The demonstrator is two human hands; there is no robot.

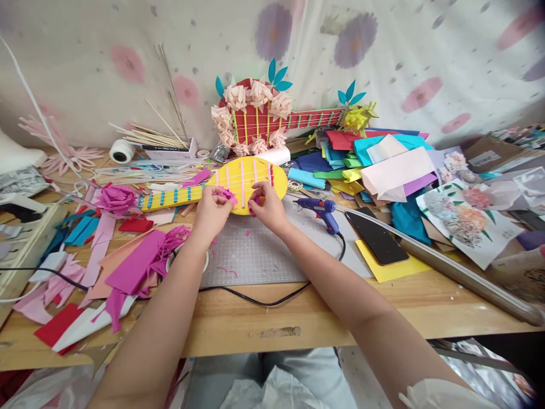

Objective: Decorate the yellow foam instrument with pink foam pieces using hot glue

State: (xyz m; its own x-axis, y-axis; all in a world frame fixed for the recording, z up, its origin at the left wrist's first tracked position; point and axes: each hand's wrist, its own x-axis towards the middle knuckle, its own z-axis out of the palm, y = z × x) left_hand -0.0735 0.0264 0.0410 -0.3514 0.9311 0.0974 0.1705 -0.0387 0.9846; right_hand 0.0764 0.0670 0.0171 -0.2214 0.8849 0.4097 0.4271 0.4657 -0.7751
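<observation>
A yellow paper guitar point(276, 170) with pink strips for strings and blue bars on its neck lies on a grey cutting mat point(264, 250). At the lower edge of its body, my left hand point(212, 211) pinches a small magenta paper flower point(229, 196). Just to the right, my right hand point(269, 209) has its fingertips closed over a bit of magenta crepe paper point(254, 205), mostly hidden by the fingers. A blue glue gun point(321, 210) lies on the mat to the right of my right hand.
A red paper guitar point(251, 116) with pale roses stands behind. Crepe paper sheets point(395, 165) pile up at right, near a black phone point(377, 236). Magenta paper point(136, 264) and a magenta rose point(116, 200) lie left. The glue gun's black cord point(259, 303) crosses the front.
</observation>
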